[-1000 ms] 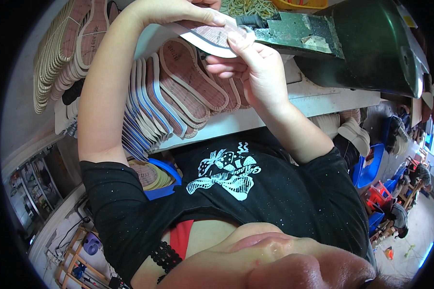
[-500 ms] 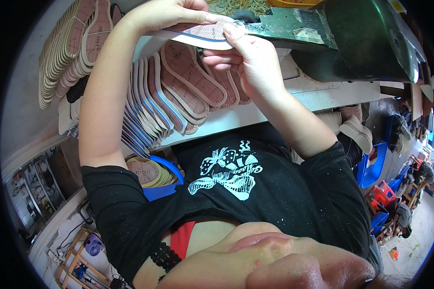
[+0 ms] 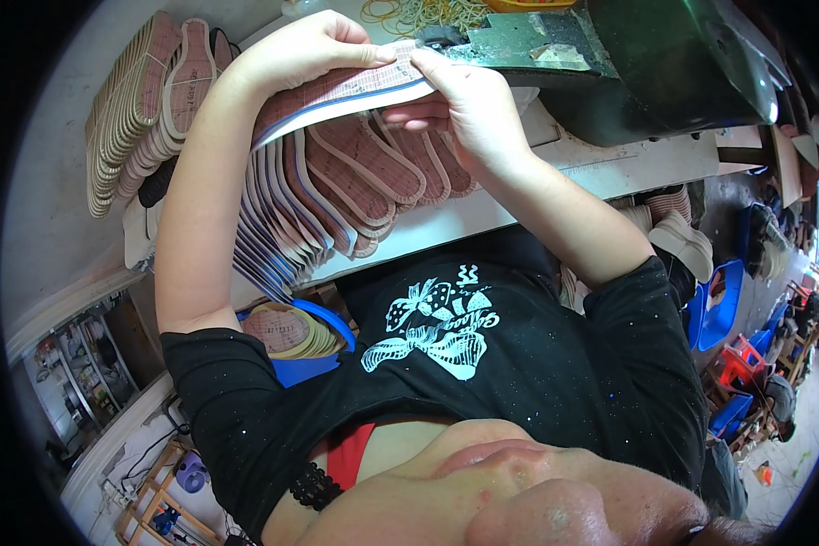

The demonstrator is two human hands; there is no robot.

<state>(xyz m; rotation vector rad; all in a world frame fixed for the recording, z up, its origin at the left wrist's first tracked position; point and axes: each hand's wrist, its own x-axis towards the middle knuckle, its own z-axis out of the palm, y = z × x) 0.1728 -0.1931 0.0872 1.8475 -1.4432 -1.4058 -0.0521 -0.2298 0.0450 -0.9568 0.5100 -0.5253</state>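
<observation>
Both hands grip one shoe insole [image 3: 341,94], which has a reddish-brown woven top and a white edge with a blue line. Its far end meets the dark tip of a green machine's arm [image 3: 523,50]. My left hand [image 3: 323,45] pinches its far edge, thumb lying on top. At the right, my right hand [image 3: 473,105] is closed on it near the machine tip, thumb above and fingers curled below. The insole's other end slants down beside my left forearm. Just beneath lies a fanned row of similar insoles [image 3: 364,168] on the white table [image 3: 428,227].
Tied stacks of insoles [image 3: 132,118] stand at the far left. A blue basket [image 3: 314,364] with more insoles sits below the table's front edge. Yellow rubber bands [image 3: 428,15] lie beyond my hands. The machine's big green body [image 3: 687,73] fills the far right.
The insole has turned along the machine tip, and more of its length now shows toward my left forearm. My left hand has moved slightly left and nearer. Both hands keep their hold.
</observation>
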